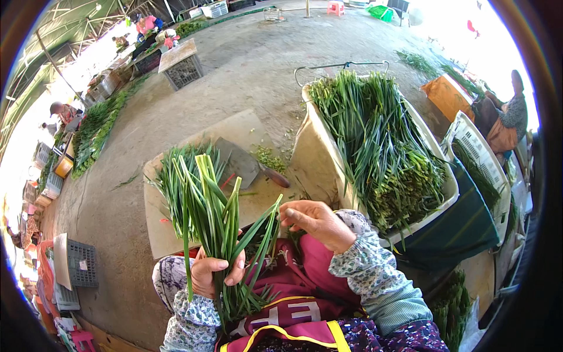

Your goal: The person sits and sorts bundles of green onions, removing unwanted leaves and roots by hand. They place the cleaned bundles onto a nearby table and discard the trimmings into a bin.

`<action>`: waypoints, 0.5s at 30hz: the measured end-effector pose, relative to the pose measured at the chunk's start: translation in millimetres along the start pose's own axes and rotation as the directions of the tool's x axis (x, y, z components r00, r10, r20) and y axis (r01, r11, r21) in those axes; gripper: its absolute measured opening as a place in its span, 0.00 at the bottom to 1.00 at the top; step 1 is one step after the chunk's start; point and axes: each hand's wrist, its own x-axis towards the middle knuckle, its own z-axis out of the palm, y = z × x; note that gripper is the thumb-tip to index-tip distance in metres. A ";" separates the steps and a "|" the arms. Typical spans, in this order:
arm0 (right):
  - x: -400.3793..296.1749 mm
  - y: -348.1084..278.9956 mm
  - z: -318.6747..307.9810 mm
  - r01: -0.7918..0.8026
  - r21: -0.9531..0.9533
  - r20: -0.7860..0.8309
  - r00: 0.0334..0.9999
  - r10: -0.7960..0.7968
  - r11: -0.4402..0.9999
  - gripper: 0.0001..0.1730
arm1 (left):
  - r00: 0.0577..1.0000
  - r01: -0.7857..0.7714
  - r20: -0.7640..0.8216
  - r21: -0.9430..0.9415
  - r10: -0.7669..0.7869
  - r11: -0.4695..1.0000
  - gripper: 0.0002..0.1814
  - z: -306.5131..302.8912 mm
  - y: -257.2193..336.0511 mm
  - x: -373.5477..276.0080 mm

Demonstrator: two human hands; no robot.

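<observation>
A loose bunch of long green flat-leaved stalks, which look like garlic chives point(226, 220), stands upright in my left hand point(215, 268), with its pale cut ends up. My right hand point(314, 222) is just right of the bunch, fingers curled at the tip of one leaf that leans out; whether they pinch it, I cannot tell. Beyond the bunch, more cut greens point(176, 176) lie on a pale board point(162, 235). A broad-bladed cleaver point(239, 160) with a wooden handle rests there too, beside small green trimmings point(270, 159).
At my right stands a large white crate point(449, 193) heaped with greens, a metal handle at its far end. Behind it are a white slotted basket point(481, 154) and an orange box point(448, 97). People sit farther off on both sides, near a small table point(178, 55) and more greens.
</observation>
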 end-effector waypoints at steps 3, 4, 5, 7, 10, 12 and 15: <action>4.1 10.0 5.5 -0.011 0.055 0.094 0.996 0.006 0.998 0.17 | 0.999 0.044 -0.021 0.020 -0.044 0.999 0.38 -0.6 -1.7 -0.5; 4.7 8.8 6.5 -0.011 0.047 0.100 0.995 0.006 0.999 0.16 | 0.998 0.056 -0.036 0.044 -0.055 0.997 0.37 4.1 -0.1 -1.3; 5.4 7.9 6.9 -0.011 0.038 0.106 0.994 0.007 0.999 0.15 | 0.998 0.061 -0.032 0.050 -0.059 0.997 0.37 4.0 0.1 -2.3; 9.2 8.6 2.9 0.065 -0.159 0.023 0.998 -0.062 0.985 0.11 | 0.998 0.067 -0.025 0.066 -0.066 0.996 0.36 3.0 0.5 -6.5; 18.3 8.6 -19.8 0.505 -0.657 0.208 0.835 -0.509 0.560 0.08 | 0.993 0.112 0.013 0.074 -0.113 0.991 0.34 -8.3 2.4 -13.4; 23.2 8.0 -27.3 0.406 -0.700 0.005 0.826 -0.564 0.588 0.06 | 0.989 0.136 0.047 0.067 -0.140 0.988 0.34 -16.2 2.5 -18.4; 17.4 -6.6 -45.3 0.246 -0.915 0.008 0.803 -0.595 0.319 0.08 | 0.994 0.101 0.026 0.049 -0.102 0.994 0.34 -19.3 -0.1 -27.2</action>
